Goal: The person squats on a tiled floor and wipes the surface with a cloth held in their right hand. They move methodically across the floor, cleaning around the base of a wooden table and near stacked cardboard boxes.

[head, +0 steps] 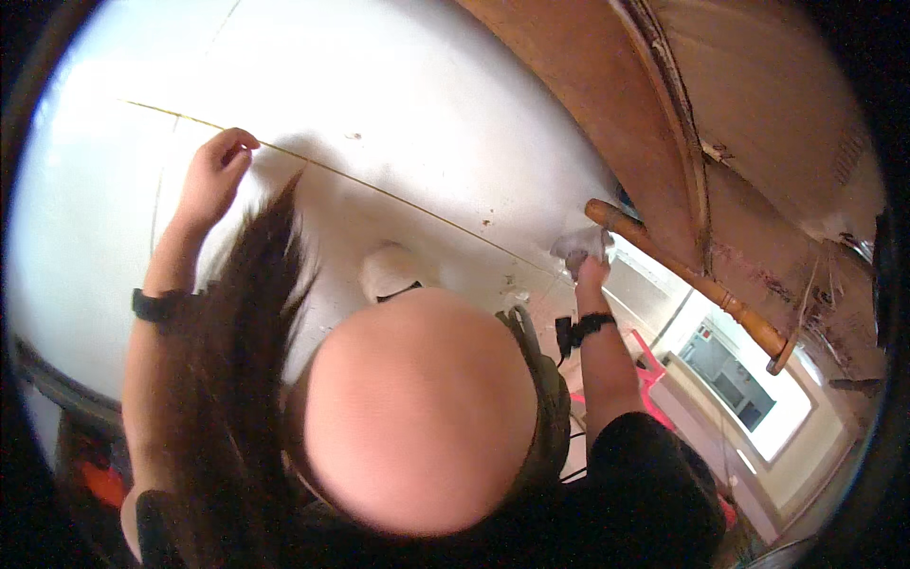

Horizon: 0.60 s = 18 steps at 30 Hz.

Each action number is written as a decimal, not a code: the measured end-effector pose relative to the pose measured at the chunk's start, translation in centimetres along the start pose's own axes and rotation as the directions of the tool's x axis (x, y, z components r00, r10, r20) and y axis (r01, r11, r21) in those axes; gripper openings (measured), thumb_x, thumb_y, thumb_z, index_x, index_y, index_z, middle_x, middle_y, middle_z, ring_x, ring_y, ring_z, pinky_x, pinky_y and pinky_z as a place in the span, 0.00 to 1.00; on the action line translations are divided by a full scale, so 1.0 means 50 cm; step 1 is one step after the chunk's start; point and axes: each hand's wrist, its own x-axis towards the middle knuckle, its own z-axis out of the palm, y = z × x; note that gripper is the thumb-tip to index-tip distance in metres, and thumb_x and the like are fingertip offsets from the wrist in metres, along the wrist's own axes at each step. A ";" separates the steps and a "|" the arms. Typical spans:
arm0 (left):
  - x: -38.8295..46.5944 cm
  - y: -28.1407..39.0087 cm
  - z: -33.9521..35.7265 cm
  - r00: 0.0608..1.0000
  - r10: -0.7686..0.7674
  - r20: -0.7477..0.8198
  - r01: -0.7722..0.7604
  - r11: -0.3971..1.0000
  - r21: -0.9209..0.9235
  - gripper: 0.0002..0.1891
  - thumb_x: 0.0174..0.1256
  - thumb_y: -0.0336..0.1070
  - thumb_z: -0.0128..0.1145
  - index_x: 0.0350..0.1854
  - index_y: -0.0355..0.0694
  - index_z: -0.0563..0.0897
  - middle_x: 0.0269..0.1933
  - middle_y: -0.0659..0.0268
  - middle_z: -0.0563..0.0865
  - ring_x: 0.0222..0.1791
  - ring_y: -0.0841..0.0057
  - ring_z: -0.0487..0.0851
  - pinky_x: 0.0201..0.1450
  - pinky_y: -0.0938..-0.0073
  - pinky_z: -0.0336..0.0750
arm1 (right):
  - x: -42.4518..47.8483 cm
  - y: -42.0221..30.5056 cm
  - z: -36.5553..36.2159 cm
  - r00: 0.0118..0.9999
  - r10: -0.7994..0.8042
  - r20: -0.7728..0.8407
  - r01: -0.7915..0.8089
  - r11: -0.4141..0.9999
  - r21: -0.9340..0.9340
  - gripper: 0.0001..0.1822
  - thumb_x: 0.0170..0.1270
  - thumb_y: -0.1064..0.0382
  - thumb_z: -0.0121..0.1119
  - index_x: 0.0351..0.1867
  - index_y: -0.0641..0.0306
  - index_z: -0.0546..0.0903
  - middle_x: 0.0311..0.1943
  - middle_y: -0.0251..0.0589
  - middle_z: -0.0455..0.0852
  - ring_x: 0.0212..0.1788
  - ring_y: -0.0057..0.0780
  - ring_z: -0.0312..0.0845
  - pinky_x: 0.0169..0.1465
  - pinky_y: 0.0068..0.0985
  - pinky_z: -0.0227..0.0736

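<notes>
A thin yellow strip, probably a measuring tape (398,198), runs slantwise over a white floor (426,64) from upper left towards the centre right. My left hand (220,167) is at the strip near its far left part, fingers curled; whether they pinch it is not clear. At the strip's other end my right hand (592,270) is closed on a greyish object (579,245), too blurred to name surely. Both wrists wear black bands. My bare knee (419,405) fills the lower middle, with a pale shoe or foot covering (389,269) beyond it.
A turned wooden leg or post (689,284) lies slantwise at the right, beside large brown sheets (768,107), perhaps cardboard. A pink-red frame (648,370) stands behind my right forearm. Small debris (487,222) dots the floor. Long dark hair hangs beside my left arm.
</notes>
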 end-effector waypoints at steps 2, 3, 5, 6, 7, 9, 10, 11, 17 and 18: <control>0.013 0.013 0.003 1.000 -0.001 0.000 0.001 0.998 -0.059 0.08 0.60 0.28 0.48 0.38 0.33 0.79 0.27 0.67 0.77 0.28 0.82 0.72 0.35 0.79 0.70 | 0.059 0.005 0.077 0.958 -0.286 0.022 0.281 0.921 -0.271 0.15 0.57 0.63 0.54 0.43 0.68 0.79 0.34 0.43 0.83 0.35 0.37 0.78 0.40 0.32 0.73; 0.011 -0.007 0.006 0.996 0.054 -0.071 -0.055 0.998 -0.015 0.09 0.60 0.28 0.48 0.38 0.33 0.79 0.26 0.68 0.76 0.27 0.83 0.71 0.33 0.80 0.69 | 0.035 -0.029 0.149 0.952 -0.299 0.067 0.306 0.912 -0.272 0.15 0.57 0.64 0.53 0.44 0.68 0.79 0.35 0.44 0.83 0.36 0.37 0.78 0.41 0.32 0.73; 0.009 -0.006 0.008 0.994 0.012 -0.104 -0.017 0.999 -0.051 0.09 0.61 0.28 0.48 0.39 0.33 0.80 0.27 0.68 0.77 0.27 0.83 0.71 0.33 0.80 0.69 | -0.007 -0.085 0.259 0.922 -0.353 0.161 0.386 0.878 -0.283 0.15 0.57 0.64 0.53 0.45 0.67 0.79 0.37 0.44 0.83 0.38 0.38 0.78 0.43 0.33 0.72; 0.009 0.003 0.011 0.995 -0.005 -0.100 0.001 0.999 -0.041 0.09 0.62 0.28 0.48 0.39 0.33 0.80 0.26 0.68 0.77 0.26 0.83 0.71 0.32 0.80 0.69 | -0.018 -0.117 0.303 0.898 -0.391 0.200 0.436 0.850 -0.295 0.15 0.57 0.64 0.53 0.45 0.66 0.79 0.37 0.45 0.83 0.39 0.38 0.78 0.44 0.33 0.72; 0.010 0.007 0.006 0.995 0.000 -0.095 -0.002 1.000 -0.024 0.09 0.62 0.28 0.48 0.39 0.33 0.80 0.26 0.68 0.77 0.26 0.83 0.70 0.31 0.81 0.68 | -0.030 -0.149 0.345 0.876 -0.425 0.230 0.479 0.823 -0.304 0.16 0.57 0.64 0.53 0.46 0.66 0.79 0.38 0.45 0.82 0.40 0.38 0.77 0.44 0.33 0.72; -0.002 -0.021 -0.005 0.993 -0.068 -0.096 0.060 0.995 -0.078 0.08 0.63 0.28 0.48 0.39 0.33 0.80 0.26 0.69 0.77 0.25 0.84 0.70 0.30 0.81 0.68 | -0.062 -0.218 0.443 0.821 -0.483 0.305 0.565 0.767 -0.303 0.16 0.57 0.64 0.53 0.47 0.65 0.79 0.40 0.46 0.82 0.42 0.39 0.77 0.46 0.33 0.71; -0.009 -0.034 0.000 0.992 -0.051 -0.113 0.041 0.995 -0.086 0.08 0.63 0.28 0.48 0.39 0.33 0.80 0.26 0.69 0.77 0.26 0.84 0.70 0.30 0.81 0.68 | -0.076 -0.256 0.490 0.790 -0.510 0.339 0.605 0.736 -0.304 0.17 0.56 0.64 0.53 0.47 0.65 0.79 0.41 0.47 0.82 0.43 0.39 0.77 0.47 0.33 0.71; -0.016 -0.036 0.004 0.990 -0.054 -0.132 0.036 0.990 -0.134 0.08 0.63 0.28 0.48 0.38 0.33 0.80 0.25 0.69 0.76 0.26 0.85 0.70 0.30 0.81 0.68 | -0.092 -0.291 0.535 0.762 -0.531 0.372 0.640 0.705 -0.304 0.17 0.56 0.64 0.53 0.48 0.64 0.79 0.42 0.47 0.81 0.44 0.39 0.77 0.48 0.34 0.70; -0.061 -0.083 -0.004 0.972 -0.153 -0.178 0.111 0.968 -0.225 0.07 0.61 0.27 0.48 0.36 0.34 0.80 0.25 0.72 0.76 0.25 0.87 0.70 0.28 0.83 0.65 | -0.195 -0.453 0.796 0.603 -0.578 0.549 0.778 0.577 -0.248 0.19 0.56 0.65 0.53 0.51 0.62 0.78 0.47 0.50 0.80 0.50 0.41 0.76 0.54 0.34 0.69; -0.064 -0.084 -0.006 0.972 -0.172 -0.161 0.130 0.962 -0.238 0.07 0.61 0.27 0.49 0.36 0.34 0.80 0.25 0.72 0.76 0.25 0.87 0.70 0.28 0.83 0.65 | -0.201 -0.474 0.832 0.590 -0.573 0.569 0.787 0.564 -0.249 0.19 0.56 0.65 0.53 0.51 0.61 0.78 0.48 0.50 0.80 0.51 0.41 0.75 0.55 0.35 0.68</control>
